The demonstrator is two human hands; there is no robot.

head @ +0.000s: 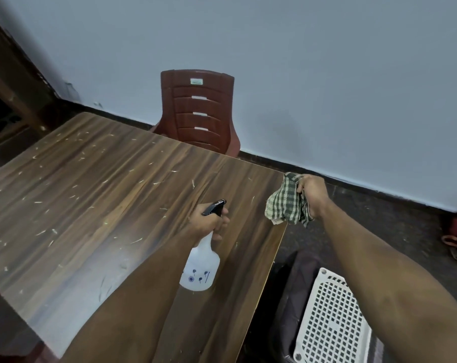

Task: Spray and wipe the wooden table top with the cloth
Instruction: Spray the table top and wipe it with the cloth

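The wooden table top (96, 184) fills the left and middle of the head view and is strewn with several small pale scraps. My left hand (209, 221) grips the neck of a white spray bottle (201, 268) with a black nozzle, held above the table's right part, nozzle pointing away from me. My right hand (312, 195) holds a bunched green-and-cream checked cloth (285, 201) in the air over the table's right edge.
A dark red plastic chair (198, 111) stands at the far side of the table against a pale wall. A white perforated panel (332, 320) on a dark seat sits right of the table, near me. Dark floor lies to the right.
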